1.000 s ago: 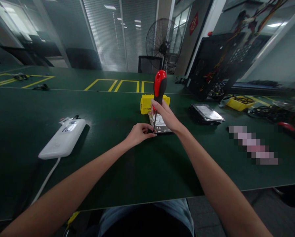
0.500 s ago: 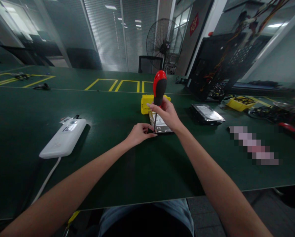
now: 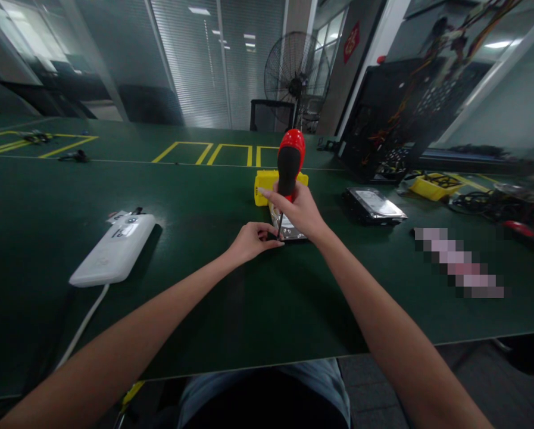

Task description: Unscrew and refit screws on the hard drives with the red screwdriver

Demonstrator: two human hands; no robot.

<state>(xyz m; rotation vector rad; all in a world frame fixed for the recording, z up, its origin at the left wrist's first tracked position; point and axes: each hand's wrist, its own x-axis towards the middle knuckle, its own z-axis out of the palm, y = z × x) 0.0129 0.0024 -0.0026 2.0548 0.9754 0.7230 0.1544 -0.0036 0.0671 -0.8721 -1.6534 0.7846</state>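
My right hand is closed around a screwdriver with a red and black handle. The screwdriver stands nearly upright, its thin shaft reaching down to the near left corner of a hard drive. At that same corner, the thumb and forefinger of my left hand close on the drive's edge beside the screwdriver tip. My right hand covers part of the drive. What lies right under the tip is too small to make out. Just behind the drive is a yellow plastic box.
A second hard drive lies to the right, before a black computer case. A white power-bank-like device with a cable sits on the left. Farther right are a yellow tray, cables and a red-handled tool.
The screwdriver handle has tilted slightly to the right and turned in my right hand, whose fingers have shifted a little. My left hand stays in place at the drive's corner.
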